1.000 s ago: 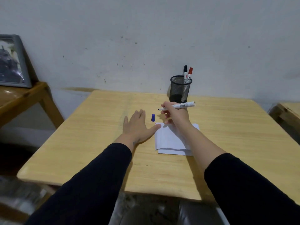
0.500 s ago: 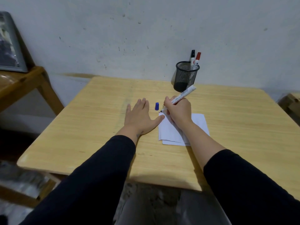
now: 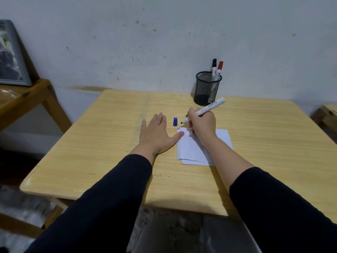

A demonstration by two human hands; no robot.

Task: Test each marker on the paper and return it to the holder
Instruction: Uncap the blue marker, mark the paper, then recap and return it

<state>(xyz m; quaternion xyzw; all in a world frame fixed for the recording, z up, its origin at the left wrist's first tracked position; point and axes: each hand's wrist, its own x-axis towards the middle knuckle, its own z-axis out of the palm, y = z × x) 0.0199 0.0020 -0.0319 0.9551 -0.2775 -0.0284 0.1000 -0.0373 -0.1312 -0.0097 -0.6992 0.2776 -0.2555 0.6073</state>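
My right hand (image 3: pixel 202 124) grips an uncapped white marker (image 3: pixel 209 107), its dark tip just above the top left corner of the white paper (image 3: pixel 191 148). Short red and dark marks sit at that corner. The marker's blue cap (image 3: pixel 175 121) stands on the table just left of the tip. My left hand (image 3: pixel 156 136) lies flat on the table, fingers spread, with the thumb pressing the paper's left edge. A black mesh holder (image 3: pixel 207 88) stands at the back by the wall, with a black-capped marker (image 3: pixel 213 67) and a red-capped marker (image 3: pixel 219 70) in it.
The work surface is a light wooden table (image 3: pixel 113 143) set against a grey wall. A second wooden table (image 3: pixel 21 99) with a framed picture (image 3: pixel 11 57) stands at the left. Another wooden piece (image 3: pixel 326 114) shows at the right edge.
My right hand turned the marker from lying level to a writing slant, tip down at the paper's top left corner. My left hand stayed flat; the view shifted slightly.
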